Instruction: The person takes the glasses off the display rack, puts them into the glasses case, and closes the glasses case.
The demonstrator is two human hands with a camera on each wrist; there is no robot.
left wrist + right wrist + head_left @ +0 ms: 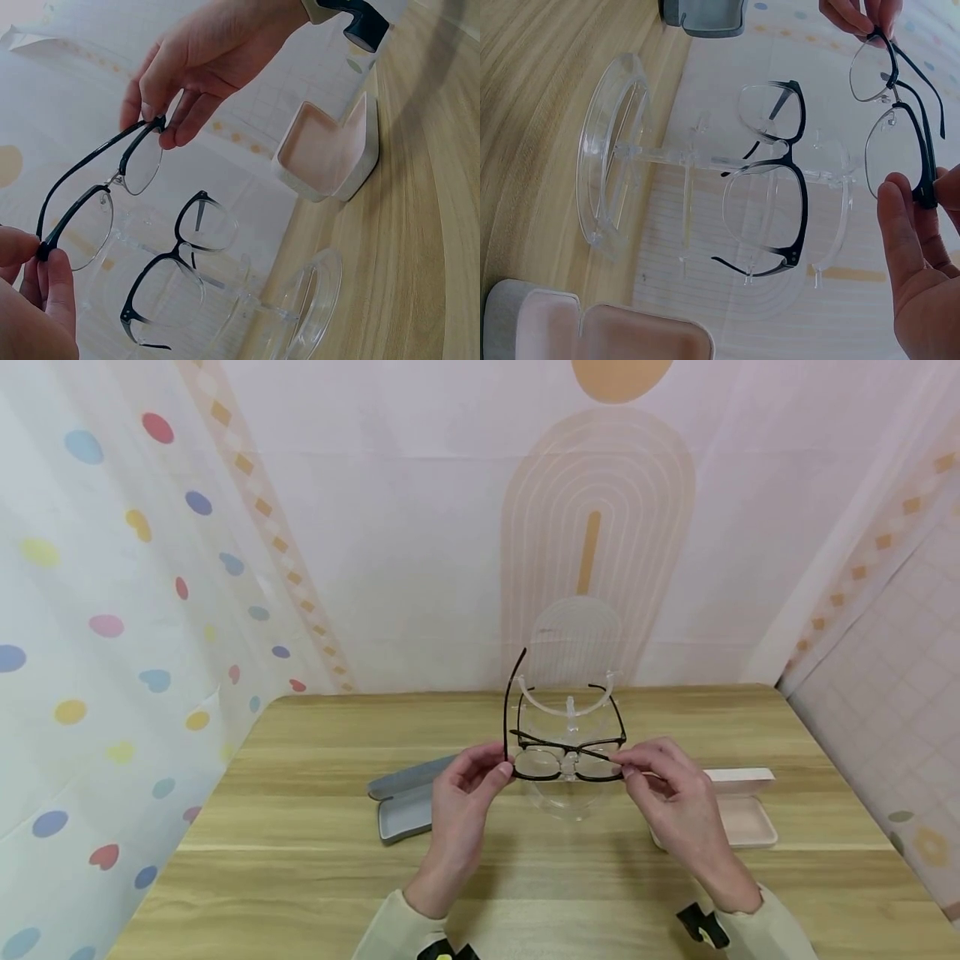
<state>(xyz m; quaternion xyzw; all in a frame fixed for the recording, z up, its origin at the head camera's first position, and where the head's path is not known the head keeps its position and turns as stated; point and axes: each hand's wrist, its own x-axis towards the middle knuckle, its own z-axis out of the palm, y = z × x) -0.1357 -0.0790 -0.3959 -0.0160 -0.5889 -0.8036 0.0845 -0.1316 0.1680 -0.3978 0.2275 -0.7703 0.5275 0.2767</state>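
Observation:
Both hands hold a thin black half-rim pair of glasses (567, 762) in the air above the wooden table (300, 860). My left hand (498, 770) pinches its left hinge corner (43, 247), and one temple sticks up there. My right hand (628, 770) pinches the other corner (928, 196). Just behind stands a clear acrylic display stand (570, 706), which carries a second, thicker black pair of glasses (180, 262) on a lower bar. The held pair hangs in front of the stand and is apart from it in the wrist views.
An open grey glasses case (405, 802) lies on the table to the left of the stand. An open white case with a pink lining (742, 814) lies to the right. Patterned curtains close in the table's back and sides.

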